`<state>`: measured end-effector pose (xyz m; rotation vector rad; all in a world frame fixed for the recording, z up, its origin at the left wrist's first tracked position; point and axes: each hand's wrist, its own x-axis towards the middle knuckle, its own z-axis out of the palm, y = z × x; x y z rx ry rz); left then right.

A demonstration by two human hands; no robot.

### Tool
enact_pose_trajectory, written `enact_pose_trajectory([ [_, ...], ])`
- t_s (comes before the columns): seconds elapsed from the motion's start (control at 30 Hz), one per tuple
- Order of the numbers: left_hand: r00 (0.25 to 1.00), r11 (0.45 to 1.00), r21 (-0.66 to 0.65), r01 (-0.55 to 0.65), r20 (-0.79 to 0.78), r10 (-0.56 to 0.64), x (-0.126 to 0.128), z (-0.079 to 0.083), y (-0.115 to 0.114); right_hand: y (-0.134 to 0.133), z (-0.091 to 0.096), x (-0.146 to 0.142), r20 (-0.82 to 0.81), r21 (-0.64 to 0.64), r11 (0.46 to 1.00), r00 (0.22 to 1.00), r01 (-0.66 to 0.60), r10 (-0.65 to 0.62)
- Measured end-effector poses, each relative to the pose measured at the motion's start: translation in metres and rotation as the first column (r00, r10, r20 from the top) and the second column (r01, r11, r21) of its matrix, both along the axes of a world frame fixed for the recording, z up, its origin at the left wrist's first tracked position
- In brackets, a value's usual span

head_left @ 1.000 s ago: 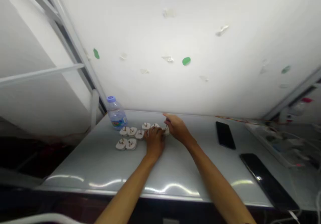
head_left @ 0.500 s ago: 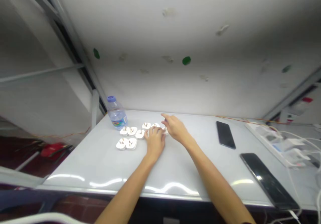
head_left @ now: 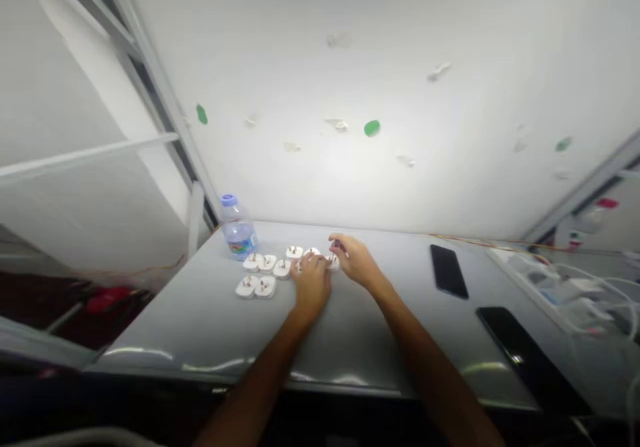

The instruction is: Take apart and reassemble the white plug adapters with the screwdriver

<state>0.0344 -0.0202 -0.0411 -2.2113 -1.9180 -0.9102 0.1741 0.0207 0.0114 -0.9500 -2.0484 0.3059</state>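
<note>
Our left hand (head_left: pixel 311 287) and right hand (head_left: pixel 356 261) rest on white three-pin plugs (head_left: pixel 265 287) beside the water bottle (head_left: pixel 239 232); whether either hand grips one, we cannot tell.

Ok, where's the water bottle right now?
In the head view, the plastic water bottle stands upright at the far edge of the white table, left of the cluster of white plugs, and just behind the nearest one.

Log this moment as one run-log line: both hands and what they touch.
left hand: on white plugs, pins up | right hand: at end plug | nearby: water bottle
</note>
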Motion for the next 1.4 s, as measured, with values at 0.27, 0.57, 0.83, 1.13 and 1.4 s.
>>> enact_pose_trajectory([
  [0.27,0.999,0.999,0.016,0.039,0.005,-0.039,-0.005,-0.006,0.003,-0.014,-0.062,0.02,-0.155,0.121,0.96,0.96,0.254,-0.234],
  [0.57,0.995,0.997,0.028,0.079,-0.069,-0.077,-0.012,-0.004,-0.017,-0.032,-0.075,0.006,0.317,-0.039,0.971,0.924,0.236,-0.212],
  [0.83,0.922,0.921,-0.052,-0.386,-0.06,0.383,-0.081,0.017,-0.032,-0.052,-0.067,-0.004,0.416,-0.133,0.957,0.891,0.257,-0.182],
  [1.13,0.982,0.972,-0.169,-0.163,-0.124,0.143,-0.069,0.01,-0.01,-0.054,-0.064,-0.006,0.416,-0.161,0.955,0.895,0.249,-0.163],
  [1.4,0.987,0.983,-0.093,-0.159,-0.04,0.155,-0.068,0.011,0.0,-0.053,-0.069,-0.004,0.368,-0.107,0.954,0.903,0.28,-0.224],
])
